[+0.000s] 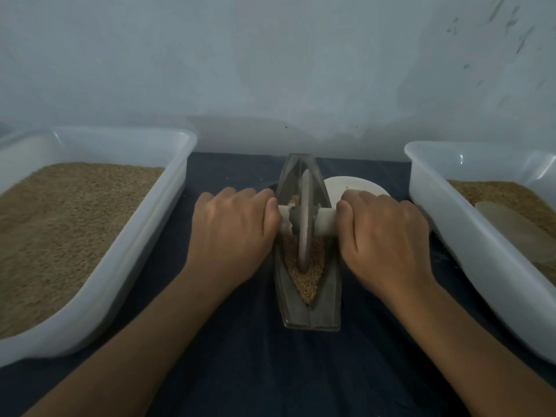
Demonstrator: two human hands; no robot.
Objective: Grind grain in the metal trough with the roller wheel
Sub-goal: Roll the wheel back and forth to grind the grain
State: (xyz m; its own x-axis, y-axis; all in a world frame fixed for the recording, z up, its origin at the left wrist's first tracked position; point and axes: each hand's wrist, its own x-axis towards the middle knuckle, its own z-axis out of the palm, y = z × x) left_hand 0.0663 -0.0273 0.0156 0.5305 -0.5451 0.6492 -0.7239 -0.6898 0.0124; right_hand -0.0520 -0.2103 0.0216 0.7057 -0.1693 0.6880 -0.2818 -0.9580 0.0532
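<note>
Two bare forearms enter from below; no sleeve shows; left hand [231,233] and right hand [388,236] wear no gloves, rings or watches.

No writing, label, brand or number can be read anywhere — not on any surface in the head view.

Bench [240,350] covered with dark blue cloth. Resting directly on it: metal trough [329,291] at centre, lengthwise; white plate [350,186] just beside the trough's far right side; left tub [126,266] and right tub [469,236], both translucent plastic, holding grain.
</note>
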